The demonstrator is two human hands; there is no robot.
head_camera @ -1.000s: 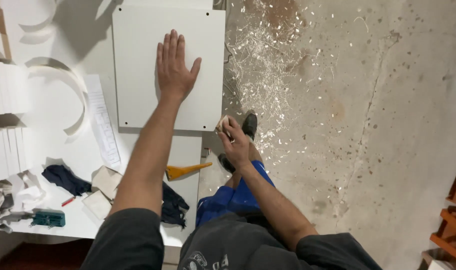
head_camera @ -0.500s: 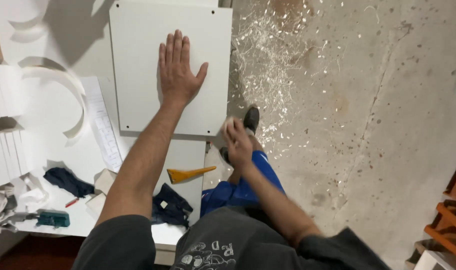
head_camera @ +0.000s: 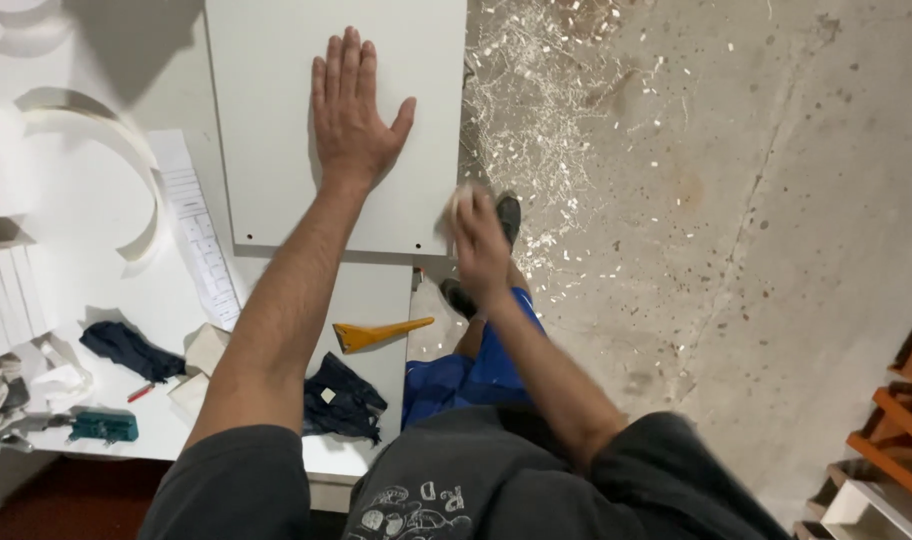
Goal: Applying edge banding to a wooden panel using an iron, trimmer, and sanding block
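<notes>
Left hand point(head_camera: 354, 112) flat on white panel point(head_camera: 276, 60), fingers spread, right hand point(head_camera: 479, 240) blurred at panel edge, grip unclear

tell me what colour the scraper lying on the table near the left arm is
Yellow-orange; the scraper shows in the head view, lying flat on the white table.

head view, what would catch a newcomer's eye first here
The left hand lies flat, fingers spread, on a white rectangular board atop the workbench. The blurred right hand presses a pale pad at the board's right edge. A yellow plastic scraper lies nearer the person.
</notes>
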